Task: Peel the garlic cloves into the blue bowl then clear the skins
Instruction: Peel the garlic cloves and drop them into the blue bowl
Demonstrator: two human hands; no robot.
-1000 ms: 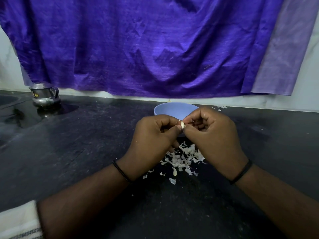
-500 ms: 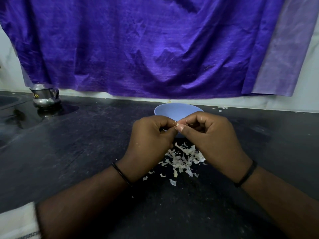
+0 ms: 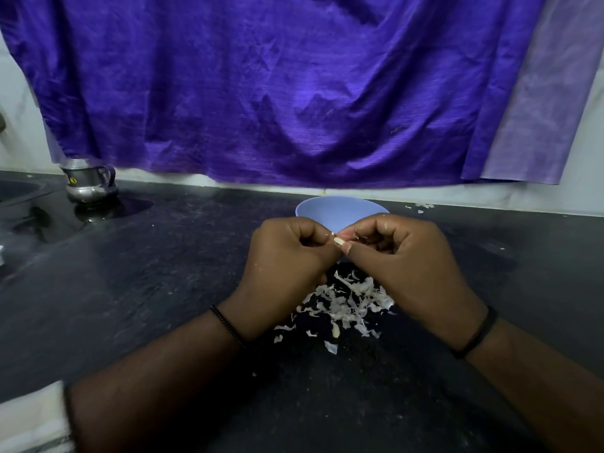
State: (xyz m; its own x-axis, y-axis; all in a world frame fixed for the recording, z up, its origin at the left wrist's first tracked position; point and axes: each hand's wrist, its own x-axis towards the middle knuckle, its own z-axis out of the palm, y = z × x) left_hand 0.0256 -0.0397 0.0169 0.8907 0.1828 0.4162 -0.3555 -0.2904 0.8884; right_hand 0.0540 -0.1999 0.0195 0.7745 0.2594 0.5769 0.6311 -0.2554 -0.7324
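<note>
Pinching garlic clove: left hand, right hand, fingers curled | above skins

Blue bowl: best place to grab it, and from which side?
Grip the blue bowl by its far rim, reaching over from behind. Its walls flare to an open rim, and both hands, left hand and right hand, cover the near side.
</note>
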